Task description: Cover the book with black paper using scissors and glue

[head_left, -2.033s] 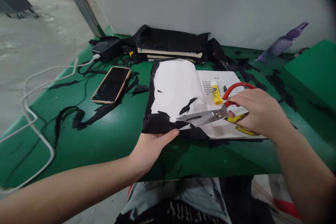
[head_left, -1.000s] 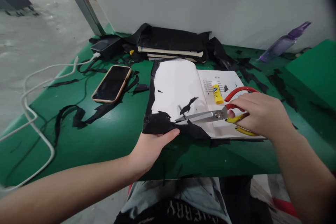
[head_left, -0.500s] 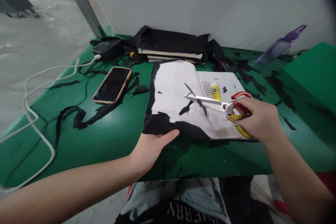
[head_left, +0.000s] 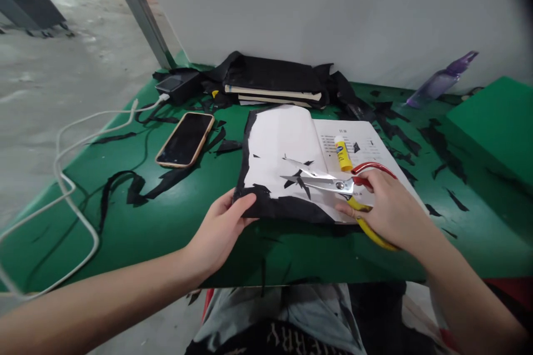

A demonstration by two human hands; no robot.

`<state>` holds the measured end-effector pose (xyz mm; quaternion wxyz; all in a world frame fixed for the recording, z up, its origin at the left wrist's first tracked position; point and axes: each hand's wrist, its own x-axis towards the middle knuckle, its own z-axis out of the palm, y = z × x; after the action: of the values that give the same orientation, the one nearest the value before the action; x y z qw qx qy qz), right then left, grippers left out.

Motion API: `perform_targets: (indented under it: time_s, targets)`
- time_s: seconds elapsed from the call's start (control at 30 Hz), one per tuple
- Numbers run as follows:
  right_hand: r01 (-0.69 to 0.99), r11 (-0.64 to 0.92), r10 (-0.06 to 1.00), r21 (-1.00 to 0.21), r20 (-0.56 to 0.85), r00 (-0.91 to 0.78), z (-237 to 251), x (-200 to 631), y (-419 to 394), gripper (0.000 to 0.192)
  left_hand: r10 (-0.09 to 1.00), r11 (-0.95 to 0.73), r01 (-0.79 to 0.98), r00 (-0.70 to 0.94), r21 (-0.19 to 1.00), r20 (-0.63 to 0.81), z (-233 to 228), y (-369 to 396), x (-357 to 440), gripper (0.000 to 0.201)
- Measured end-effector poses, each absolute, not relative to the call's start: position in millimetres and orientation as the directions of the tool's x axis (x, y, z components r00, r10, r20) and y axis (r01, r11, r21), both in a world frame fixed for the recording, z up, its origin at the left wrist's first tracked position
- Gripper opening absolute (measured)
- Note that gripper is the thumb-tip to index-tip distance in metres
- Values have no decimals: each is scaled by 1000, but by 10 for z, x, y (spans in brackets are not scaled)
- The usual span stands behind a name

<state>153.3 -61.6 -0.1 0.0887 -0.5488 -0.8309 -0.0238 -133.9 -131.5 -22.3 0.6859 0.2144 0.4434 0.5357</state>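
While the left hand (head_left: 220, 224) is pinching the near left corner of the open book (head_left: 283, 141), thumb pressing on its black covering (head_left: 300, 209), the right hand (head_left: 389, 205) is closing around the red and yellow handles of the scissors (head_left: 341, 186). Their blades are standing parted above the book's left half, loose black scraps (head_left: 307, 192) lying beneath. With the points facing inward over bare paper, a careless squeeze could be nicking the book, and scraps could be getting trapped if it shuts. On the book's right half, a yellow glue stick (head_left: 343, 156) is lying below a heading (head_left: 345, 131) that seems Chinese; its label is too small to read. At the book's near side, the wearer's clothing (head_left: 308, 335) is showing "HERRY", perhaps cut short.
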Motion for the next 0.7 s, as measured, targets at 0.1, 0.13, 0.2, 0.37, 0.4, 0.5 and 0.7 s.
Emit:
perform_targets:
  time_s: [0.1, 0.13, 0.2, 0.37, 0.4, 0.5, 0.7]
  targets:
    - [916, 393, 909, -79, 183, -374, -2, 1505, -710, 51, 931, 330, -457, 16, 826, -364, -250, -1259, -1402, 35]
    - [916, 393, 909, -78, 186, -374, 2, 1495, -734, 49, 935, 325, -430, 15, 842, -353, -263, -1248, -1413, 36]
    - [921, 382, 911, -71, 197, -363, 10, 1487, -759, 47, 943, 311, -394, 17, 865, -332, -286, -1241, -1424, 35]
    - [980, 193, 958, -54, 227, -176, 8, 1540, -724, 50, 952, 294, -381, 36, 877, -304, -295, -1251, -1422, 30]
    - [986, 158, 962, -51, 232, -142, 10, 1553, -715, 52, 951, 297, -379, 38, 877, -306, -288, -1251, -1423, 31]
    - [998, 47, 985, -39, 170, -39, 44, 1578, -697, 54, 942, 321, -385, 34, 865, -334, -253, -1236, -1433, 33]
    - [974, -219, 975, 51, -19, 220, 138, 1711, -572, 58, 887, 411, -430, -17, 804, -462, -185, -1200, -1478, 32]
